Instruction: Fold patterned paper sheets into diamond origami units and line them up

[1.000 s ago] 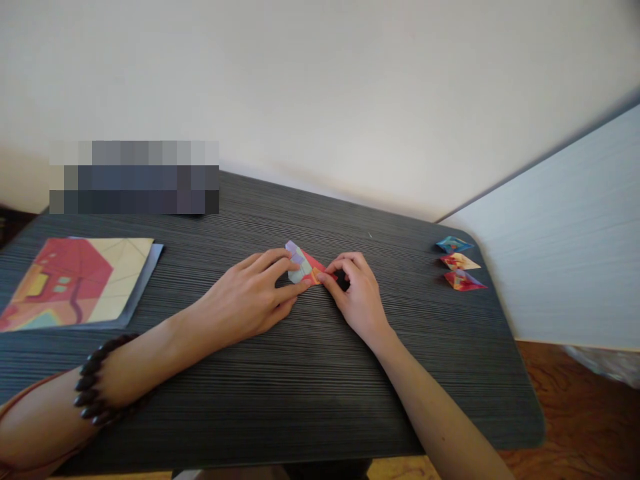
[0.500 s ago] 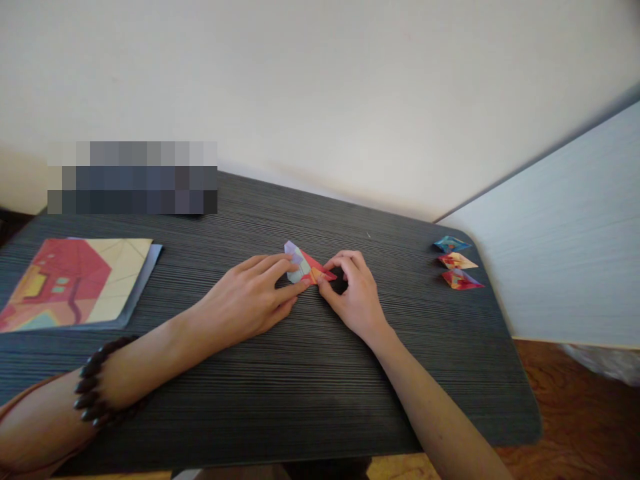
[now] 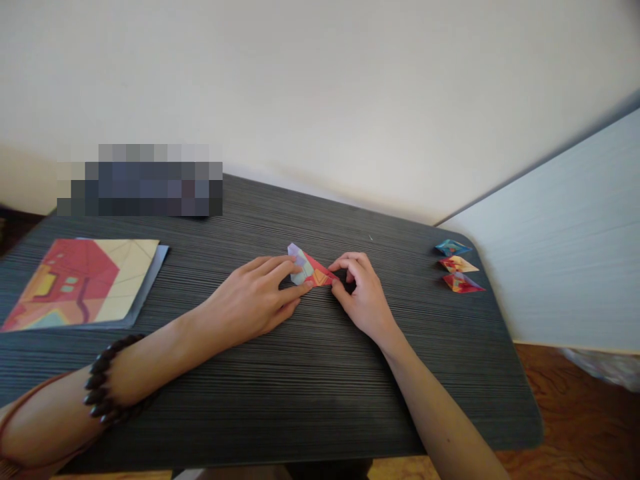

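Head | pinching red-lilac folded paper in right hand | touching, left hand spread | well inside dark striped tabletop edges

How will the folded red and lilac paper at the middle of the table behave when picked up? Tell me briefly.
The folded paper is probably light, being small and made of paper. Its sharp creases suggest it is stiffer than the patterned sheets on the left, though its folds may spring open. Being low and angular, it would likely slide across the table rather than roll.
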The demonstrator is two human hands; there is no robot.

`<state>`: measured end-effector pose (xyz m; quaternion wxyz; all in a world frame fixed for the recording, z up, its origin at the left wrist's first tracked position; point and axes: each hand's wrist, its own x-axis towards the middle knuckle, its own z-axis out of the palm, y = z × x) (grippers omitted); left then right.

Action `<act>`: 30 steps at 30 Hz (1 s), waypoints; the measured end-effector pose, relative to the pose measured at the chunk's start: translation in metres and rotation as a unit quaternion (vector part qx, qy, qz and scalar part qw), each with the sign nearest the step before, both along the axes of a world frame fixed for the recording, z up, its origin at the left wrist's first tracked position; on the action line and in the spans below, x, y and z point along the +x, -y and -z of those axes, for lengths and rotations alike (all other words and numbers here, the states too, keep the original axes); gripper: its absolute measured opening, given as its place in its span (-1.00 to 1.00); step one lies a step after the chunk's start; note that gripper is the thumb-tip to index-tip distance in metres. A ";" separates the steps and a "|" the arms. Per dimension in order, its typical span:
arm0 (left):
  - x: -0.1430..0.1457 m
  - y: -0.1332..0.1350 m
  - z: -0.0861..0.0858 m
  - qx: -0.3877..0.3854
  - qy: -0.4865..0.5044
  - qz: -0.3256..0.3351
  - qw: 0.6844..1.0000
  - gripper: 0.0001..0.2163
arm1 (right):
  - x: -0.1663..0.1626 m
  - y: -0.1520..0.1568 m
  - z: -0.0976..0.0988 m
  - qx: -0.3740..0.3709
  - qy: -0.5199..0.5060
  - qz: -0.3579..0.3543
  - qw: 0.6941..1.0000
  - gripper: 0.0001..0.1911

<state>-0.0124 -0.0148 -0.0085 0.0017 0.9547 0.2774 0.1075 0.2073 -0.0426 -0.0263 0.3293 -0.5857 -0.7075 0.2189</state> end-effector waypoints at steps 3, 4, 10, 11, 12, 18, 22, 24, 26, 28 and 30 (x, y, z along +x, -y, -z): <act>0.000 0.000 0.000 -0.005 0.002 -0.001 1.000 -0.71 | 0.000 0.000 0.001 0.008 0.002 0.016 1.000 -0.75; 0.000 0.000 0.000 -0.005 0.002 -0.001 1.000 -0.71 | -0.002 0.001 0.001 0.011 0.007 0.022 1.000 -0.77; 0.000 0.000 0.000 -0.001 0.006 0.003 1.000 -0.68 | -0.007 0.002 0.001 0.016 0.052 0.020 0.998 -0.78; 0.000 0.000 0.000 -0.003 0.003 0.002 1.000 -0.68 | -0.006 0.002 0.001 0.013 0.048 0.018 0.999 -0.77; 0.000 0.000 0.000 -0.003 0.001 0.002 1.000 -0.69 | -0.005 0.002 0.001 0.011 0.041 0.014 0.999 -0.76; 0.000 0.000 0.001 -0.003 -0.001 0.001 1.000 -0.69 | -0.001 0.002 0.001 0.007 0.025 0.004 1.000 -0.74; -0.001 0.000 0.002 -0.006 -0.001 -0.001 1.000 -0.68 | -0.002 0.002 0.000 0.008 0.036 0.004 0.999 -0.73; -0.001 0.000 0.001 -0.005 0.001 0.001 1.000 -0.70 | -0.001 0.002 0.001 0.001 0.022 0.002 1.000 -0.69; -0.001 0.000 0.001 -0.003 0.002 0.003 1.000 -0.70 | 0.000 0.002 0.002 -0.003 0.012 0.003 1.000 -0.65; 0.000 0.000 0.000 -0.002 0.001 0.002 1.000 -0.70 | 0.000 0.002 0.001 0.002 0.017 0.005 1.000 -0.68; 0.001 0.000 0.000 -0.003 0.001 0.001 1.000 -0.68 | -0.002 0.003 0.001 0.007 0.029 0.007 1.000 -0.73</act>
